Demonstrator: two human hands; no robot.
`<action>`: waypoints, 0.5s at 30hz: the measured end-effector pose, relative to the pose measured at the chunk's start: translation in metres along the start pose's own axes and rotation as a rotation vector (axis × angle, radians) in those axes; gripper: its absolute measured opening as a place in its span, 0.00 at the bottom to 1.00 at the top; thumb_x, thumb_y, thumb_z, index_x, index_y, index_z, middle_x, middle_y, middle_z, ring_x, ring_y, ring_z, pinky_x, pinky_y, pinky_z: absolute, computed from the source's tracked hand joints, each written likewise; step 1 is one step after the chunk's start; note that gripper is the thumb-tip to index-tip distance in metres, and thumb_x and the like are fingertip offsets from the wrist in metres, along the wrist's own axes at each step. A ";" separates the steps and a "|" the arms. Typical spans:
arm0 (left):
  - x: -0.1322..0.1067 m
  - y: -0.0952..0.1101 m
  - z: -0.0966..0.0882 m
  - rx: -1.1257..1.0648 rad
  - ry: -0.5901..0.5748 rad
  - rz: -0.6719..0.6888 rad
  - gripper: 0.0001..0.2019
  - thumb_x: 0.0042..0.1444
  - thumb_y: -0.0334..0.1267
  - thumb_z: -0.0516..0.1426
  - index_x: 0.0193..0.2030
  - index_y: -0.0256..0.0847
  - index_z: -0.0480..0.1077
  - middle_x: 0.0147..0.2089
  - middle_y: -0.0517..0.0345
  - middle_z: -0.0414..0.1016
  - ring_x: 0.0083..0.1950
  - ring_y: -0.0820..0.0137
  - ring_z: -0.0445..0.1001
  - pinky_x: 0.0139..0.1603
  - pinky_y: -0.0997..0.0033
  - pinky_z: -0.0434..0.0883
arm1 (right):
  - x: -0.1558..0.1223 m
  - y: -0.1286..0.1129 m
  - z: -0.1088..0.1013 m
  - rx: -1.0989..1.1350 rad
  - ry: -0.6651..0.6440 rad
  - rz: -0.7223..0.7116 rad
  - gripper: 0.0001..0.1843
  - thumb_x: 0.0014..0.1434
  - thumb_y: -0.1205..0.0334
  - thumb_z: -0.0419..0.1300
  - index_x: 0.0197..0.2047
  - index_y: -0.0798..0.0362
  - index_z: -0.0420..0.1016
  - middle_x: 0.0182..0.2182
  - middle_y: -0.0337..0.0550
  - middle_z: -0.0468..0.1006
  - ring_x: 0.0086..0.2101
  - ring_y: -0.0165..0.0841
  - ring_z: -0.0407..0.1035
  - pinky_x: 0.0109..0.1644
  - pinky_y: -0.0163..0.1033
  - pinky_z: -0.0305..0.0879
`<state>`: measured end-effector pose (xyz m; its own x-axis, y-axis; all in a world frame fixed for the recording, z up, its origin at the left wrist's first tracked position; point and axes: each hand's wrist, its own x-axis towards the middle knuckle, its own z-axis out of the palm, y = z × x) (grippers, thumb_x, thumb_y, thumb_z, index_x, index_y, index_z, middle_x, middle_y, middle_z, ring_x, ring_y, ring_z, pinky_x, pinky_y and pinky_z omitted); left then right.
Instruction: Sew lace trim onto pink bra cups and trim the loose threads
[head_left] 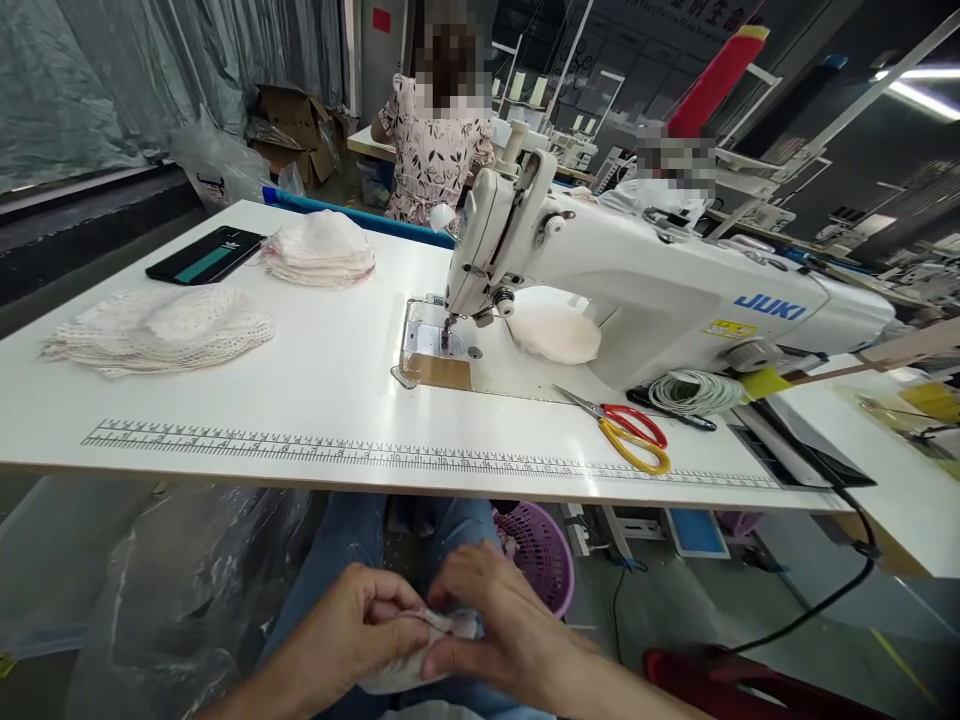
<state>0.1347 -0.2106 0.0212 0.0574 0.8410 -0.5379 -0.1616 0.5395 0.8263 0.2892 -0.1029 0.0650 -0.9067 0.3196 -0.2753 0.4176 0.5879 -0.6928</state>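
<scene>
Over my lap, below the table's front edge, both hands hold a small piece of white fabric (401, 672). My left hand (367, 625) pinches its upper edge between thumb and fingers. On the other side, my right hand (499, 620) has thumb and fingers closed on the same piece, close to the left fingertips. The hands hide much of the fabric, so its full shape cannot be made out. Ahead of them on the table stands a white sewing machine (645, 270). A round cream fabric piece (559, 333) lies under its arm.
Two stacks of pale fabric pieces (161, 328) and a dark phone-like object (206, 257) lie at the table's left. Scissors (630, 435) and coiled cord (694, 392) lie at the right. A purple basket (544, 555) stands below. A person (437, 150) sits beyond the table.
</scene>
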 end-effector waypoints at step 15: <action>-0.009 -0.017 -0.013 -0.031 -0.075 -0.026 0.17 0.42 0.49 0.63 0.28 0.35 0.70 0.18 0.68 0.60 0.22 0.77 0.52 0.23 0.77 0.51 | 0.012 0.019 0.015 0.628 -0.130 0.145 0.19 0.45 0.46 0.67 0.29 0.54 0.74 0.24 0.34 0.67 0.28 0.27 0.58 0.32 0.31 0.55</action>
<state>0.1239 -0.2280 0.0094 0.1358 0.8278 -0.5444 -0.1893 0.5611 0.8058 0.2848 -0.0988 0.0390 -0.8599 0.2476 -0.4464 0.4577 -0.0130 -0.8890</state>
